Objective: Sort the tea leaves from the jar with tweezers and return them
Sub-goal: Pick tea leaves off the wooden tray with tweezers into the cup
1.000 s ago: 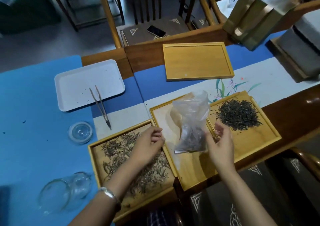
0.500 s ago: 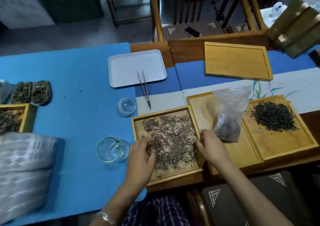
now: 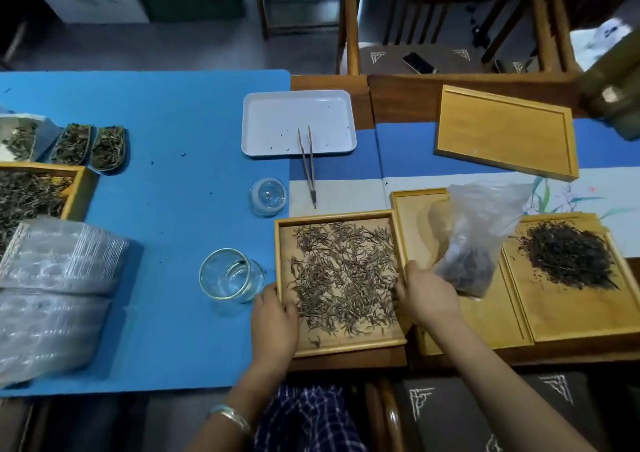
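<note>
Hands [image 3: 275, 316] newly gripping tray [image 3: 337, 342] edges

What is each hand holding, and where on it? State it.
Both hold the tray of pale tea leaves: the left hand grips its left rim near the front corner, the right hand its right rim.

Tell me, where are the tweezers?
The tweezers lie untouched mid-table, handle end on the white tray, tips pointing toward the wooden tray of pale tea leaves.
</note>
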